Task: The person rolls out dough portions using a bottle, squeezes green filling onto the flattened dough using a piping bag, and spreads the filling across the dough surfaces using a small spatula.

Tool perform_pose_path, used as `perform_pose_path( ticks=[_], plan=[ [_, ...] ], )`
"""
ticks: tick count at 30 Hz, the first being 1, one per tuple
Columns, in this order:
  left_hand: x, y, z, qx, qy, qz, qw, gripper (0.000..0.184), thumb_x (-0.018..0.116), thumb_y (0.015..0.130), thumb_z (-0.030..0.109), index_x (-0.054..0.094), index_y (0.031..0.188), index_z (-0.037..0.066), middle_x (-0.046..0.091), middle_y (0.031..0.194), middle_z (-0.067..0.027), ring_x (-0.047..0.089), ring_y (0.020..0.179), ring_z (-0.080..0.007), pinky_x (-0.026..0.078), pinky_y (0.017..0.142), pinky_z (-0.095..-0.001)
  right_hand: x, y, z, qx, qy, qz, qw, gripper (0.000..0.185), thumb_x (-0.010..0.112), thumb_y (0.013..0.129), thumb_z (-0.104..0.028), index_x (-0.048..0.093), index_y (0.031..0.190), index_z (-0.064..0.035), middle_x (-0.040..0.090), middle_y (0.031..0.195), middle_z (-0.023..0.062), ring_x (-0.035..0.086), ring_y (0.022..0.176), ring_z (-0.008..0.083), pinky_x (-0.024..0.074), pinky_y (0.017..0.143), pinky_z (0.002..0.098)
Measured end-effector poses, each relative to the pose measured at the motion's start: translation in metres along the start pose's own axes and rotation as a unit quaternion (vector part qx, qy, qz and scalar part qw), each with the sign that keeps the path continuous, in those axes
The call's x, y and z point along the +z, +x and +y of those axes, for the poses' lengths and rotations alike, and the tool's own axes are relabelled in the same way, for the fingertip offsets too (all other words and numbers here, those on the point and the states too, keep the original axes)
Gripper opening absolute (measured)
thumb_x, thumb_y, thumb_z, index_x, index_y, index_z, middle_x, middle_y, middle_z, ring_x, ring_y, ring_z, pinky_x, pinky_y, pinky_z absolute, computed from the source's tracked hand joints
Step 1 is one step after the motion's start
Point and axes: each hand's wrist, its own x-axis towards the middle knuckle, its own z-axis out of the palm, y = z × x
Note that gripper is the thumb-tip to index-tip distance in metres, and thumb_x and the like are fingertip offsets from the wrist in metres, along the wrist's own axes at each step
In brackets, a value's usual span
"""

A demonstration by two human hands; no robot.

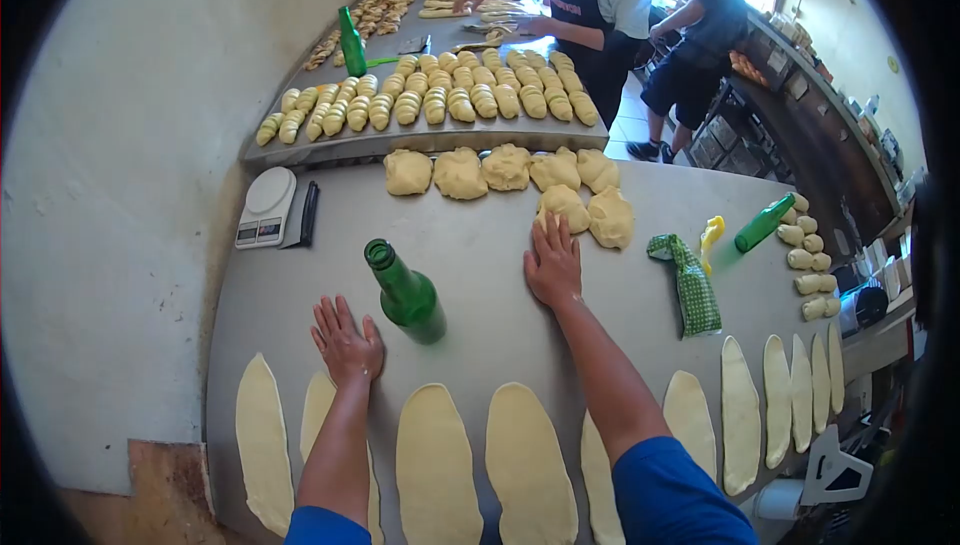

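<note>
From the head camera, the left hand (348, 343) rests palm-down on the tabletop (480, 290), toward the left edge, fingers spread and its grip released. The right hand (553, 265) is stretched out nearer the far edge, its grip likewise loose and holding nothing; its fingertips seem to touch a dough lump (563, 207), though the hand hides the exact contact. That lump sits in front of a row of other lumps (506, 168) along the far edge. A green bottle (412, 300) stands upright between the hands, and a scale (268, 210) occupies the far left corner. Flattening looks done for the long dough strips (437, 465) lined up along the near edge, which lie flat and unrolled. Small rolled pieces (800, 257) sit by the right edge, and many finished-looking rolls (460, 105) fill the near part of the second tabletop (420, 142) beyond. Judging by this, shaping is well advanced, with the strips left to roll and the lumps not yet divided or flattened.
</note>
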Motion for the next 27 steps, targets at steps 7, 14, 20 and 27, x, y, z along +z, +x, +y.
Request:
perform_pose_path(
  ticks=[7,14,20,27],
  plan=[
    [0.006,-0.004,-0.003,0.003,-0.017,-0.006,1.0,0.063,0.049,0.093,0.033,0.036,0.147,0.003,0.028,0.157,-0.0193,0.019,0.148,-0.0354,0.014,0.119,-0.0508,0.001,-0.002,-0.003,0.008,-0.005,-0.01,1.0,0.057,0.057,0.089,-0.028,0.047,0.142,-0.0096,0.027,0.159,0.0119,0.021,0.148,0.0313,0.0273,0.11,0.0463],
    [0.009,-0.004,-0.006,0.012,-0.021,-0.001,1.0,0.065,0.05,0.093,0.033,0.035,0.147,0.002,0.028,0.157,-0.02,0.019,0.148,-0.0361,0.014,0.119,-0.0513,0.0,-0.003,-0.001,-0.025,-0.042,0.032,0.998,0.051,0.059,0.087,-0.028,0.056,0.134,-0.0081,0.038,0.154,0.0144,0.034,0.142,0.033,0.0357,0.104,0.0449],
    [-0.003,-0.001,0.0,-0.008,-0.027,-0.013,1.0,0.065,0.049,0.093,0.033,0.034,0.148,0.003,0.027,0.157,-0.0196,0.02,0.148,-0.0357,0.014,0.119,-0.0506,-0.061,0.043,0.009,0.15,0.07,0.016,0.986,0.034,0.063,0.085,-0.019,0.066,0.116,-0.0058,0.071,0.104,0.0108,0.067,0.083,0.0303,0.053,0.076,0.0366],
    [-0.001,-0.002,0.003,0.003,-0.018,-0.003,1.0,0.063,0.048,0.094,0.035,0.035,0.149,0.005,0.029,0.157,-0.0185,0.022,0.147,-0.0348,0.016,0.119,-0.0506,0.016,0.104,0.151,0.143,-0.016,0.066,0.987,0.041,0.048,0.095,-0.034,0.059,0.125,-0.0088,0.066,0.12,0.0143,0.062,0.108,0.0331,0.0396,0.097,0.0548]
  ],
)
